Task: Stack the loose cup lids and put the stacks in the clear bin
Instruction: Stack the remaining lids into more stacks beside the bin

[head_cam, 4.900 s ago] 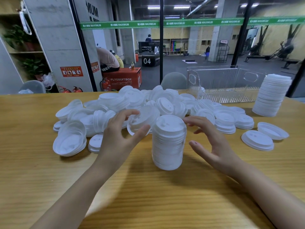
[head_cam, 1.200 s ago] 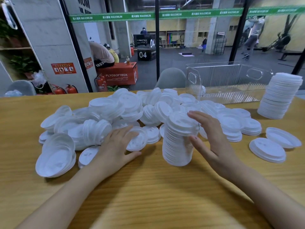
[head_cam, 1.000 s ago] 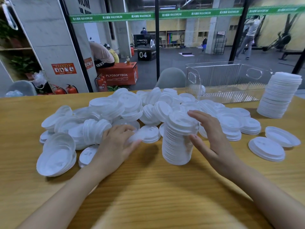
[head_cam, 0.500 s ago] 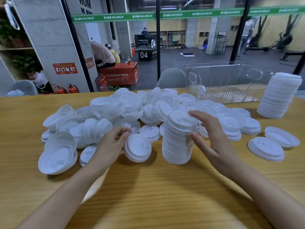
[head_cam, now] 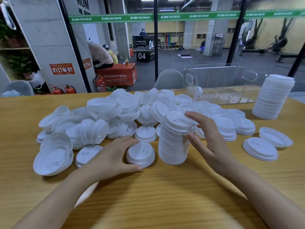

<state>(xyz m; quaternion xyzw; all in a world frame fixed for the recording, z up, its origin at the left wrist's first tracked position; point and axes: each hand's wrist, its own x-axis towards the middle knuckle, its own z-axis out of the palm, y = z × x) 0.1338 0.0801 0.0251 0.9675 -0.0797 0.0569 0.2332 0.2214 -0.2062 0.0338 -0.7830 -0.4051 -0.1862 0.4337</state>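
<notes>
Left hand (head_cam: 112, 156) round short stack (head_cam: 141, 153), open tabletop (head_cam: 165, 195) nearside

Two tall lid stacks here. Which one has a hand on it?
The centre stack, in front of the loose pile: the right hand touches its top and side. The other stack stands untouched at far right, beside the clear bin.
</notes>
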